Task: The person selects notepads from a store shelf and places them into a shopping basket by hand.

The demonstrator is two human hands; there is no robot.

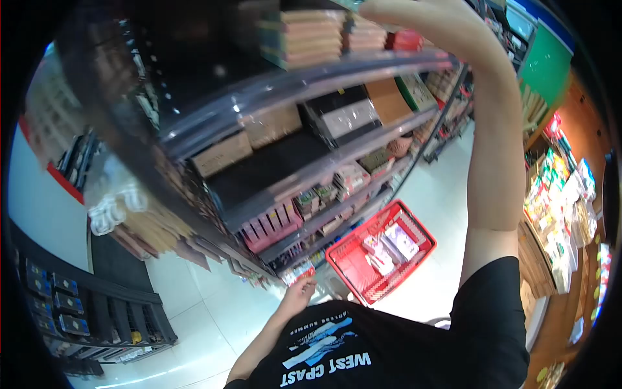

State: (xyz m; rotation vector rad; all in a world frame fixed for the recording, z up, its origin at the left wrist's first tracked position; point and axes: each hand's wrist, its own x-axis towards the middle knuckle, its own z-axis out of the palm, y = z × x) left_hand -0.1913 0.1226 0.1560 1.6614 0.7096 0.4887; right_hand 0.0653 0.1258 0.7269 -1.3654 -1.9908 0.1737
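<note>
My right arm stretches up along the right side to the top shelf, where my right hand [405, 10] is beside the stacked packs [366, 34] and a red item [407, 40]. The fingers are cut off by the top edge and blurred. My left hand [299, 295] is low in front of my body by the foot of the shelf unit, its fingers curled. What it holds, if anything, is too small to make out. On the floor just beyond it stands a red shopping basket [424, 249] with several light-coloured packages [391, 249] inside.
A dark shelf unit [285, 172] with boxes and a pink basket [271, 227] fills the middle. Hanging goods [139, 217] are on its left end. A low black rack [107, 305] stands at left, packaged snacks [557, 201] at right. Pale tiles [201, 330] cover the floor.
</note>
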